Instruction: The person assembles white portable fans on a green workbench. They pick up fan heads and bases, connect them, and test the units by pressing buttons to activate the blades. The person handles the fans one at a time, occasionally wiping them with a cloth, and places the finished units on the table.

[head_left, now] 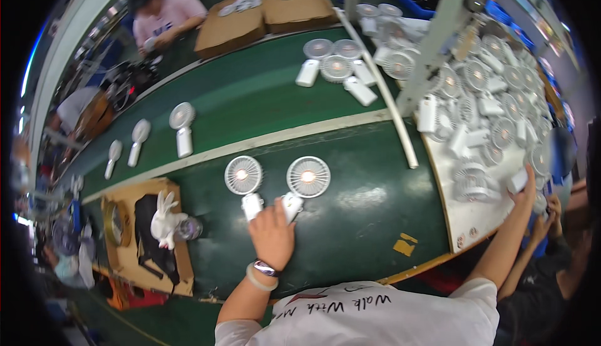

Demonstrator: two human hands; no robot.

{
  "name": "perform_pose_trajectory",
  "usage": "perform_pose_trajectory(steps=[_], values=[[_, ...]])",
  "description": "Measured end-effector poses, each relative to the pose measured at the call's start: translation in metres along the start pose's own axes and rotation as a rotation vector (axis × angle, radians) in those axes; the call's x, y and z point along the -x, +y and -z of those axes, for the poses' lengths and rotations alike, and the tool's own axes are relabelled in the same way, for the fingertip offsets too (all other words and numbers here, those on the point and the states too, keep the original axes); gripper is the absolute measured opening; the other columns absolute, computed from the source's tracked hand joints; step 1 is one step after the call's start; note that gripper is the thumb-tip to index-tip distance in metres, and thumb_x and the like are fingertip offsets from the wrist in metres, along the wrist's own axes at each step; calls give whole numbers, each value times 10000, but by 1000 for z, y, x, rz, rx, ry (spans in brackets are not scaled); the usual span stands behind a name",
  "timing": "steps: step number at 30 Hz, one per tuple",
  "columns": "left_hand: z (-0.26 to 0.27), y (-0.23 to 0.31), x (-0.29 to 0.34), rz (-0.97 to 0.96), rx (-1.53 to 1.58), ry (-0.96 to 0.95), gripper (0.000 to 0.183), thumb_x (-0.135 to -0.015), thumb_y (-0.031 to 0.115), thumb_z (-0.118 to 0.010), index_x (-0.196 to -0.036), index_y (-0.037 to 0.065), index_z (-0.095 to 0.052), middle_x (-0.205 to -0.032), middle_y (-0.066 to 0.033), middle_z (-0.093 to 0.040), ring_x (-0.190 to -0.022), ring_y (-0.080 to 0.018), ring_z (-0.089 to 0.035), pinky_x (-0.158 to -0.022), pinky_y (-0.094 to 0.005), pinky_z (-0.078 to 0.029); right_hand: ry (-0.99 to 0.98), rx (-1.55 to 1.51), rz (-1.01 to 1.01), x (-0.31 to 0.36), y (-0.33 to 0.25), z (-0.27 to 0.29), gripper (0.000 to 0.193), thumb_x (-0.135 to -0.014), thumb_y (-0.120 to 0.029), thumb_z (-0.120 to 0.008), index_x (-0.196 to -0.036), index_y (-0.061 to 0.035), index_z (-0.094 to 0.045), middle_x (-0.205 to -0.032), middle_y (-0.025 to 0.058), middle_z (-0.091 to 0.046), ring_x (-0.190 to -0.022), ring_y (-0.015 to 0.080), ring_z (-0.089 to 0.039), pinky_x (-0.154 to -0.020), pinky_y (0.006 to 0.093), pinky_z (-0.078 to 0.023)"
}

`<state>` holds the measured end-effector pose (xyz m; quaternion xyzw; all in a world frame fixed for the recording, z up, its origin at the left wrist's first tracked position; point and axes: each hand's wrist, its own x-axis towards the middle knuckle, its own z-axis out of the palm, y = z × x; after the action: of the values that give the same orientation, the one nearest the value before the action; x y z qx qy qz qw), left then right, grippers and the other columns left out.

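Two white handheld fans lie side by side on the green bench, the left fan (243, 175) and the right fan (308, 177), with heads away from me. My left hand (273, 233) is over the lower ends of their handles, fingers against them; part of the grip is hidden under the hand. At the far right, my right hand (528, 189) reaches to a pile of white handheld fans (479, 105). Its fingers are closed round a white fan handle (517, 181); the head of that fan cannot be made out.
A white board (444, 202) carries the pile. More fans, several in a cluster (337, 67), rest on the green belt (231, 105) beyond a pale rail. At left stands a cardboard tray (183, 274) with a white rabbit figure (165, 221). Co-workers sit across and at right.
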<state>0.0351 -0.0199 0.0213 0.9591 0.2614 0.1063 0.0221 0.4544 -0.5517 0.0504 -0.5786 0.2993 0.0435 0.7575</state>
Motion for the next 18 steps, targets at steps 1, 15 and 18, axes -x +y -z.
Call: perform_pose_trajectory(steps=[1,15,18], values=[[-2,2,0,-16,-1,-7,719,-657,219,-734,-1266,2,-419,-1042,-139,-510,-944,-305,-486,-819,-454,-353,-43,2,-29,-8,-1,0,448,-638,-442,-759,-964,-215,-552,-873,-24,-566,-826,196,-543,-718,446,-424],[16,-16,-26,283,2029,-338,517,-942,339,-440,-1343,34,-322,-1091,-100,-526,-879,-155,-524,-771,-293,-449,22,394,131,-128,6,55,522,-774,-417,-651,-1218,-197,-488,-1121,10,-533,-899,147,-505,-727,307,-408],[14,-30,-19,225,1725,-98,524,-904,281,-533,-1321,28,-340,-1029,-86,-536,-866,-145,-518,-776,-281,-439,-129,365,134,-115,-2,52,509,-794,-385,-628,-1233,-168,-493,-1198,34,-515,-1034,203,-489,-866,338,-368]])
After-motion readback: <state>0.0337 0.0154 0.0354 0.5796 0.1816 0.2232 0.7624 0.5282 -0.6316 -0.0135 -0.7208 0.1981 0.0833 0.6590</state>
